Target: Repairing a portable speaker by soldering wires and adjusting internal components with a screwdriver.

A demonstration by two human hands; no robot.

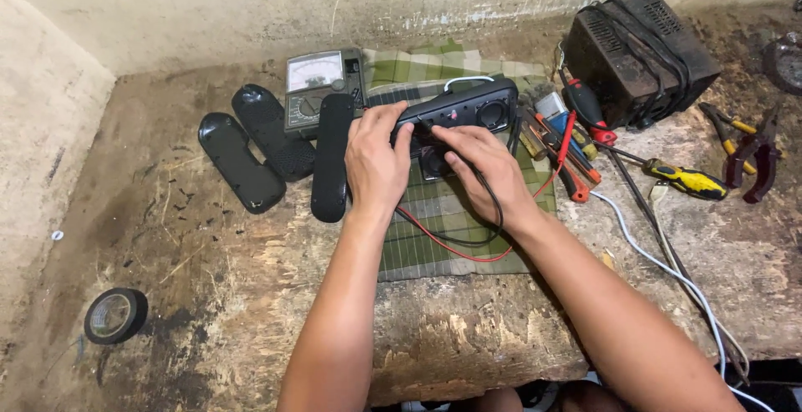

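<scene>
A long black speaker body [468, 107] lies on a green checked cloth [443, 220] in the middle of the worn wooden bench. My left hand [376, 161] grips its left end from the front. My right hand [484, 170] rests against its underside, fingers touching a small dark part with red and black wires [468, 241] looping down over the cloth. Three black oblong cover pieces [280, 144] lie to the left of my left hand.
An analogue meter [322, 86] sits behind the covers. A black box wound with cable [639, 48] stands at the back right, with screwdrivers [685, 180], pliers [752, 157] and a white cord [668, 266] nearby. A roll of black tape [115, 315] lies front left. Concrete walls close the back and left.
</scene>
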